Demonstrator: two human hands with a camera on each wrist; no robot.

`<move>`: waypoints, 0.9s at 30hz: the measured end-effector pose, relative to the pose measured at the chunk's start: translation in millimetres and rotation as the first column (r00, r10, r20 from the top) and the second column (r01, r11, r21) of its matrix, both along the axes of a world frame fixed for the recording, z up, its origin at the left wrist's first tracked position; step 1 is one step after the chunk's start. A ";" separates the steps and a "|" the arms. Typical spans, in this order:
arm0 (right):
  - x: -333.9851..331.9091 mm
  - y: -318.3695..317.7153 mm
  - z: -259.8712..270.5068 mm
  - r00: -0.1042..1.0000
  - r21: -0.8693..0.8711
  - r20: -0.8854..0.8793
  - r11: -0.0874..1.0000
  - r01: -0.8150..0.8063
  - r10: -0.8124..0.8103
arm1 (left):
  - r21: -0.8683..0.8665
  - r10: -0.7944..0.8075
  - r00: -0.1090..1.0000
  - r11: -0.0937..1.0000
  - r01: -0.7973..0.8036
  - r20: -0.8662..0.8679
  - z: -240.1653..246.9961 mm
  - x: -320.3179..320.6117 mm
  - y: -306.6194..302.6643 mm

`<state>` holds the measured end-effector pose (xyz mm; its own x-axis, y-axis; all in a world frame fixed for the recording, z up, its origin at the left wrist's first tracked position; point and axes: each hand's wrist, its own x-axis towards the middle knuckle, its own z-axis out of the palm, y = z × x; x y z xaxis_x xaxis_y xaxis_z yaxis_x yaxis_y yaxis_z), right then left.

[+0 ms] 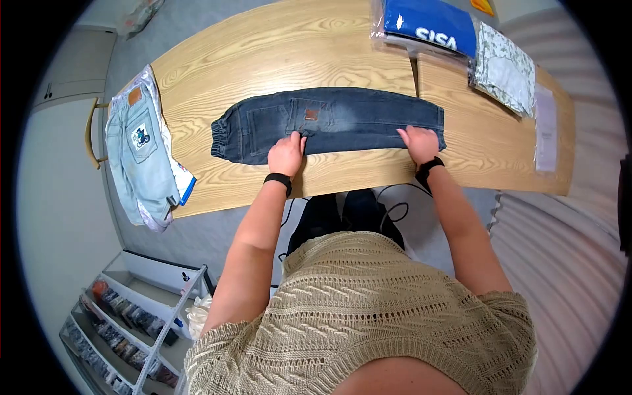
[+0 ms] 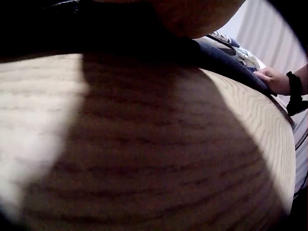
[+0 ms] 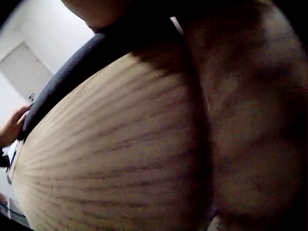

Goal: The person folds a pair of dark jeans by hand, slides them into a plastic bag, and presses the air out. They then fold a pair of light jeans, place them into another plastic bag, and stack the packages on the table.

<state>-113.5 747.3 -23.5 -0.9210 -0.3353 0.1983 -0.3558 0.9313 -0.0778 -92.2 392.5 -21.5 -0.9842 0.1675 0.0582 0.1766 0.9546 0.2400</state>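
Note:
A pair of dark blue jeans (image 1: 362, 118), folded lengthwise, lies across the wooden table, its elastic waist at the left and its hems at the right. A brown patch marks its back pocket. My left hand (image 1: 286, 155) grips the near edge just below that pocket. Near the hems, my right hand (image 1: 421, 143) holds the same edge, its thumb pointing left. In the left wrist view the right hand (image 2: 275, 81) shows at the far end of the dark denim. The right wrist view catches the left hand (image 3: 13, 127) at the denim's other end.
Light blue jeans (image 1: 135, 151) with a printed pocket hang over the table's left end. Bagged clothes, a blue packet (image 1: 431, 26) and a patterned folded garment (image 1: 503, 69), lie at the back right beside a pale flat packet (image 1: 546, 131). A shelf rack (image 1: 141, 322) stands at lower left.

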 end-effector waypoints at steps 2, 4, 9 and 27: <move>-1.9 16.2 3.2 0.998 0.015 0.027 0.998 0.053 -0.053 | -0.006 0.009 1.000 1.000 -0.009 0.000 1.7 0.1 1.2; -6.0 25.0 9.8 0.989 0.132 0.060 0.983 0.124 -0.133 | -0.015 0.014 1.000 1.000 -0.014 0.006 0.7 1.2 2.3; -6.2 40.2 37.4 0.906 -0.177 0.212 0.897 0.404 -0.366 | -0.016 0.080 0.995 0.997 -0.081 -0.051 5.8 3.0 7.3; 5.0 73.3 29.9 0.594 -0.554 0.796 -0.258 0.792 0.115 | 0.243 -0.071 0.997 0.967 0.075 -0.025 9.8 20.2 10.5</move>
